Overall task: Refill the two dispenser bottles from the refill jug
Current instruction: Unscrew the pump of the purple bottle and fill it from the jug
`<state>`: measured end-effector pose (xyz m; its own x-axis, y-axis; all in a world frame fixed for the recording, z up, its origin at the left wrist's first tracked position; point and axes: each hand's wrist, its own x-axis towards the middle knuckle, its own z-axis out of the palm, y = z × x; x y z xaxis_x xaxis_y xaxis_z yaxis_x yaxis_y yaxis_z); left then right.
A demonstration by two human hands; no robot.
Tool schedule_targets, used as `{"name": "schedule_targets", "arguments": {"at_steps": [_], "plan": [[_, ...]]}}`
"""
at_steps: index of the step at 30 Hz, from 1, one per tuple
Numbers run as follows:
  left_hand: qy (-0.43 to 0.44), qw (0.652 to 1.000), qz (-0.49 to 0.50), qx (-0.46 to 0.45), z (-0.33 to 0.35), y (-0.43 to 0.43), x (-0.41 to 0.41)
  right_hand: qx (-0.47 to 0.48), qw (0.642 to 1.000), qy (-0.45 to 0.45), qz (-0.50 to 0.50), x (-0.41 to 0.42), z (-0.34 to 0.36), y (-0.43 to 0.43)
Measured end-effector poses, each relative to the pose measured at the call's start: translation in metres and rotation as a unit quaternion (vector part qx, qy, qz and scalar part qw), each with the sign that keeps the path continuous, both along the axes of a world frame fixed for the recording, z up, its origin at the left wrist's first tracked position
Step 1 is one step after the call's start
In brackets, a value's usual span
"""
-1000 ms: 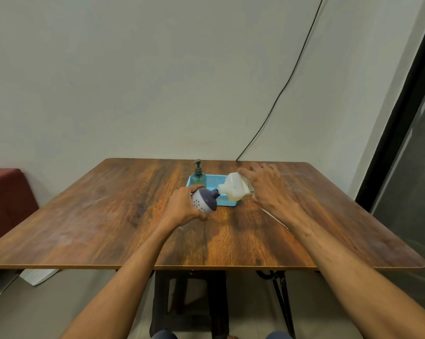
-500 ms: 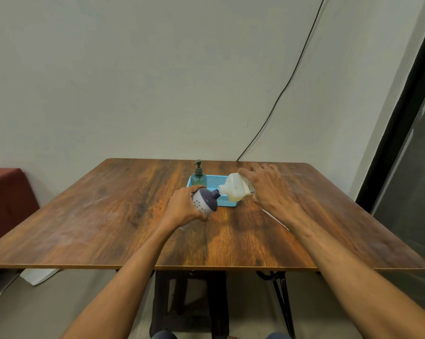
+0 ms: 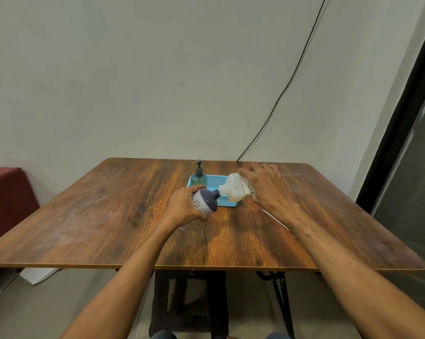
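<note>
the refill jug [image 3: 236, 188], at frame centre, is lying tipped on its side in the right hand [image 3: 267, 189], its mouth meeting the neck of the round purple-and-white dispenser bottle [image 3: 205, 201]. nothing has shifted over the last second, so the pour is likely continuing. the left hand [image 3: 182, 207] is gripping that tilted bottle above the table [image 3: 108, 216]. the green pump bottle [image 3: 198, 176] is standing in the blue tray [image 3: 227, 203] behind, probably next.

A round white bottle with a purple top [image 3: 205, 203] tilts toward three o'clock, its open neck meeting the tipped pale refill jug [image 3: 236, 188]; a green pump bottle [image 3: 198, 176] stands upright at eleven o'clock.
</note>
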<state>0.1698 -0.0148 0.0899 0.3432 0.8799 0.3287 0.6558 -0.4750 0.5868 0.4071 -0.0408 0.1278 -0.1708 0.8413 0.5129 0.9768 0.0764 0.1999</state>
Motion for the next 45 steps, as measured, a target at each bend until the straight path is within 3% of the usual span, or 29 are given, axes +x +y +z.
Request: {"name": "schedule_targets", "arguments": {"at_steps": [45], "plan": [[-0.027, 1.000, -0.009, -0.009, -0.0071, 0.0051, 0.0039, 0.006, 1.000, -0.006, -0.008, -0.0023, 0.0058, -0.0065]]}}
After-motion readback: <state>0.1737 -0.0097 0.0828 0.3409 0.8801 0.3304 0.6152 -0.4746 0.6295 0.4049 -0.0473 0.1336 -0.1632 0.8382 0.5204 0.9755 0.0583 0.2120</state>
